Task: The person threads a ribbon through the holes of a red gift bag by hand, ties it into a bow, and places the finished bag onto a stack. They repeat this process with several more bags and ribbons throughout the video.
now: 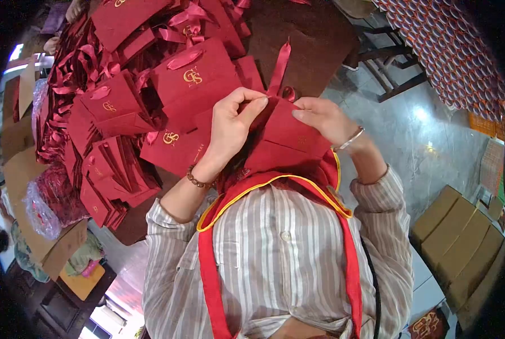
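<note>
While I watch the head view, the red bag (pixel 292 133) hangs at one o'clock, its ribbon (pixel 279 68) pointing to twelve! Left hand (pixel 230 121), eleven o'clock: grip pinched on the bag's edge by the ribbon. Right hand (pixel 327 121), two o'clock: grip closed on the same edge. Stacked bags (pixel 213 65) crowd the surface (pixel 309 42) around ten.

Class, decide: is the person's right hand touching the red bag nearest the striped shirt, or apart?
Touching. The head view shows the right hand with its thumb on the face of the red bag, near one edge.
</note>
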